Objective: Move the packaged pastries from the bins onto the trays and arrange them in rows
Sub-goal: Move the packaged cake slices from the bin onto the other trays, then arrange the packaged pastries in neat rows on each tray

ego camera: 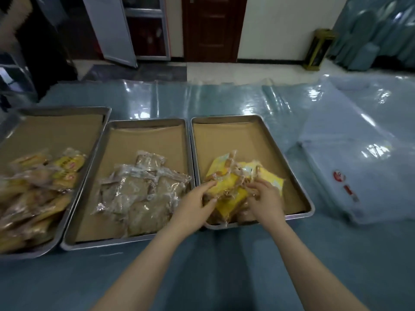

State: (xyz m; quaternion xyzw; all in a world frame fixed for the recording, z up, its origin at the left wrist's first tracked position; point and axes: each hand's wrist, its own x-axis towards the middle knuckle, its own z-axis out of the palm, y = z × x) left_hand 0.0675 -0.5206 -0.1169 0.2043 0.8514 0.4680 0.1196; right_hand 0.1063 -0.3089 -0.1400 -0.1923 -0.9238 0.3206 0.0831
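Gripping yellow pastry packets (pixel 227 189) in rightmost tray (pixel 224 118), left hand (pixel 195 204) pinching, right hand (pixel 265 199) curled round them.

On the table (pixel 213 277) before us sit the left tray (pixel 67 108), middle tray (pixel 146 121) and right tray (pixel 224 117) side by side, with packaged pastries (pixel 139 194) heaped at each near end. A bundle (pixel 348 164) lies further right.

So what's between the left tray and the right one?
The middle tray, holding a heap of clear-wrapped brown pastries, in the head view. Left hand and right hand grip yellow packets in the right tray.
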